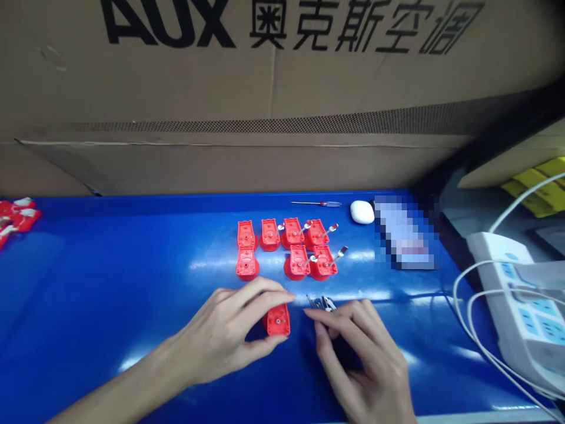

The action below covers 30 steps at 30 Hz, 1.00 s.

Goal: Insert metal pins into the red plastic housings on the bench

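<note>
My left hand (229,338) is closed around one red part (278,321), thumb below and fingers above, and holds it on the blue surface (110,282) near to me. My right hand (359,356) lies just beside it with bent fingers. Its fingertips touch a little heap of thin metal pieces (321,303), but I cannot tell if they grip one or only rest there.

Behind both hands stand seven more red parts in two rows (289,247), close together. Some of them on the right side carry a small metal clip. Further back lie a thin screwdriver (315,204) and a white oval thing (362,212), and next to it something blurred.

At the right edge a white power strip (521,306) lies with white cables (468,318) curving toward me. At the far left more red parts (15,215) are lying. A big cardboard box (265,106) closes the back.
</note>
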### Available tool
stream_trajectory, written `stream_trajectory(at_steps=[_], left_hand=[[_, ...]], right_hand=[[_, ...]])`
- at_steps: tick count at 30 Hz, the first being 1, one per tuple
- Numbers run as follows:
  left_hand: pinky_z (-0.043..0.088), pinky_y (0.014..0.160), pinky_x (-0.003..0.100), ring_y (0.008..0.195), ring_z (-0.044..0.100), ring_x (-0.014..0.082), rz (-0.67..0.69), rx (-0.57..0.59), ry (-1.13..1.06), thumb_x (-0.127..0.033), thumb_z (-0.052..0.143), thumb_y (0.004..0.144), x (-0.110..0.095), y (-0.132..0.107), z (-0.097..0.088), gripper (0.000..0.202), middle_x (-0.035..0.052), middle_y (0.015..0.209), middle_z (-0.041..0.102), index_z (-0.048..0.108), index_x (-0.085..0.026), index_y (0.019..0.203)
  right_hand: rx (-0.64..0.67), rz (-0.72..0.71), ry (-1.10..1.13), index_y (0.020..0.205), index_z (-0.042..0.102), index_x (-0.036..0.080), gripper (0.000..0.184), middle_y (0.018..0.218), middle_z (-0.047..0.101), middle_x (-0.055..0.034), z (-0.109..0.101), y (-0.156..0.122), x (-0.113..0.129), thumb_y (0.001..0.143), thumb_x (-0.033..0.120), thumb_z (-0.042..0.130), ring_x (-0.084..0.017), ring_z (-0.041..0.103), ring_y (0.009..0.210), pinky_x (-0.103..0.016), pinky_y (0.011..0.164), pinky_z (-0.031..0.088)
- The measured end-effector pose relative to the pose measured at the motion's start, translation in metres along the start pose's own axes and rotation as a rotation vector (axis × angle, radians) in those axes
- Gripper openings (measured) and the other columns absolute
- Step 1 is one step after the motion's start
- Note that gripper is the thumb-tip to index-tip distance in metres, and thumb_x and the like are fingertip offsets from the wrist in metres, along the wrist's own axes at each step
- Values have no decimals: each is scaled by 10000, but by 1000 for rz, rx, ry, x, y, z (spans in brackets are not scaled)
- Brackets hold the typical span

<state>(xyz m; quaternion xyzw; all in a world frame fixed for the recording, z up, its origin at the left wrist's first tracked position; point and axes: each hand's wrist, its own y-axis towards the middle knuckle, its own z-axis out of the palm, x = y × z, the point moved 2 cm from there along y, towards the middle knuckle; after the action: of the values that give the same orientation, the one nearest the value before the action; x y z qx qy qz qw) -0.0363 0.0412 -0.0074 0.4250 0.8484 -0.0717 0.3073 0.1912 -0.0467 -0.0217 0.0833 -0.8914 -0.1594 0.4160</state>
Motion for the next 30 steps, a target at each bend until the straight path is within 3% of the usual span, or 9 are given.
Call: stream_trajectory(at_steps=[5,13,24,30], left_hand=[[613,868,304,1216,755,211,13,-13,-17,-285,710,1045,1,0,0,498,70,1436,698,544,-281,1513],[625,932,334,1313,717,232,-22,25,-27,-233,690,1027,3,-5,4,546,66,1498,670,518,-293,1542],[655,930,320,1285,733,230,-3,-5,-28,-241,676,1043,4,-4,5,526,83,1473,682,532,-279,1548],[649,919,320,1264,739,227,9,-13,-21,-321,683,1074,3,-2,4,490,89,1446,694,538,-270,1539]], right_hand=[[-12,-47,43,1238,718,228,278,866,592,-11,13,6,17,1007,72,713,-191,572,789,-355,730,489],[6,-46,-44,1106,702,218,173,863,576,-24,26,13,30,1021,71,670,-194,536,759,-351,721,476],[-19,-145,-183,1126,710,221,179,829,621,-31,33,7,27,1035,74,665,-207,521,753,-339,707,472],[-230,51,-84,1144,746,245,185,756,543,13,9,7,34,1032,103,708,-181,512,698,-332,690,445]])
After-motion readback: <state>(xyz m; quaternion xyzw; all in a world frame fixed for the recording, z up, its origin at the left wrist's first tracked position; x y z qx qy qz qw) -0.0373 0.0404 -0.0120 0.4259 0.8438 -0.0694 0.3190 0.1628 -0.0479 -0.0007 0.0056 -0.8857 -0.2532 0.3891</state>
